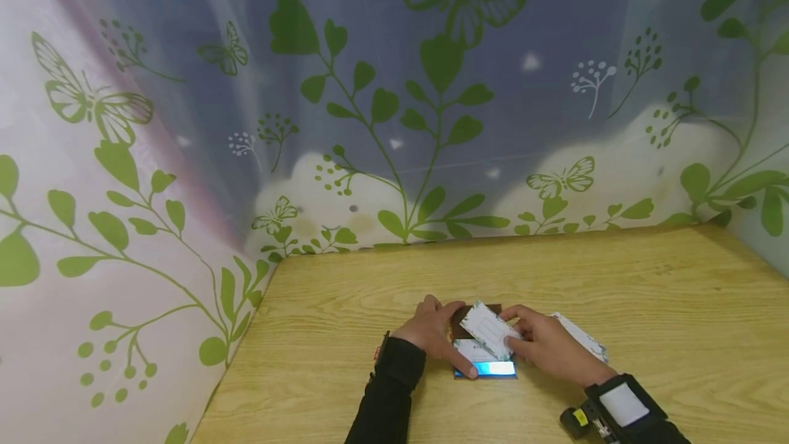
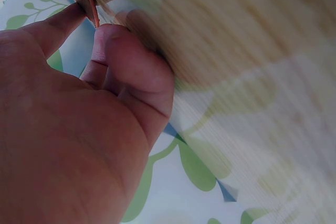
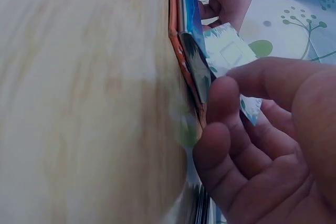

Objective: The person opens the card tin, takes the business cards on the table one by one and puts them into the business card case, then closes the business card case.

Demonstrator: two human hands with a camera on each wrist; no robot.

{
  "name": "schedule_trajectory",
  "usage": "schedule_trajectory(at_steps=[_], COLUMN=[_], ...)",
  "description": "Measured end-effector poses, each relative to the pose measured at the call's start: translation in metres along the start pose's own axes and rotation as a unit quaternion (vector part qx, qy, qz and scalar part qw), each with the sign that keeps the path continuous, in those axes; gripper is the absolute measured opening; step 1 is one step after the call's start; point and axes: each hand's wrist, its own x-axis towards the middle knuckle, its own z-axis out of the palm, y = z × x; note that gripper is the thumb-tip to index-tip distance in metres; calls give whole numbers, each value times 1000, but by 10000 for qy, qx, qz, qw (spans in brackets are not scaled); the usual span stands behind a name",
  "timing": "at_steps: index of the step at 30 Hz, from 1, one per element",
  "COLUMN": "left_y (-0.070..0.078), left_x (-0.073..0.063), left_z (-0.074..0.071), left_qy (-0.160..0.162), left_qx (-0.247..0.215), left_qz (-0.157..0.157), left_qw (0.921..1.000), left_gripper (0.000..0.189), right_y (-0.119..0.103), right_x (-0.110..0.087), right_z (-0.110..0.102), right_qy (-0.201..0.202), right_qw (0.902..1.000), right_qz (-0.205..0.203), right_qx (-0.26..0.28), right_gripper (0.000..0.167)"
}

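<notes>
A flat brown card holder (image 1: 457, 324) lies on the table, with a shiny blue strip (image 1: 496, 368) along its near edge and a white card (image 1: 468, 348) lying in it. Spanning its left side, my left hand (image 1: 429, 331) grips it, thumb on the near edge and fingers at the far corner. My right hand (image 1: 545, 344) pinches a second white card (image 1: 490, 327) with a leafy border, tilted over the holder. In the right wrist view the holder's orange-brown edge (image 3: 181, 59) shows beside this card (image 3: 231, 51).
More white leaf-bordered cards (image 1: 582, 336) lie on the wooden table (image 1: 333, 307), just right of and behind my right hand. A patterned curtain (image 1: 370, 122) with green leaves and butterflies stands along the table's back and left side.
</notes>
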Motion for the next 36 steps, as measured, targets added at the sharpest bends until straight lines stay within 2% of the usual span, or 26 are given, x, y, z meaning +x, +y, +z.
schedule_trajectory(at_steps=[13, 22, 30, 36], left_y=[1, 2, 1, 1], left_x=[0, -2, -3, -3], left_z=[1, 1, 1, 0], left_qy=[46, 91, 80, 98], left_qx=[82, 70, 125, 208], left_qz=[-44, -45, -62, -93], left_qw=[9999, 9999, 9999, 9997], left_gripper=[116, 117, 117, 117], right_y=[1, 2, 1, 1], right_x=[0, 0, -1, -1], right_z=[2, 1, 1, 1], right_qy=[211, -126, -160, -289], right_qw=[9981, 9993, 9994, 9991], right_qz=[-108, -108, -110, -114], right_qx=[-572, -340, -298, -279], right_gripper=[31, 31, 26, 28])
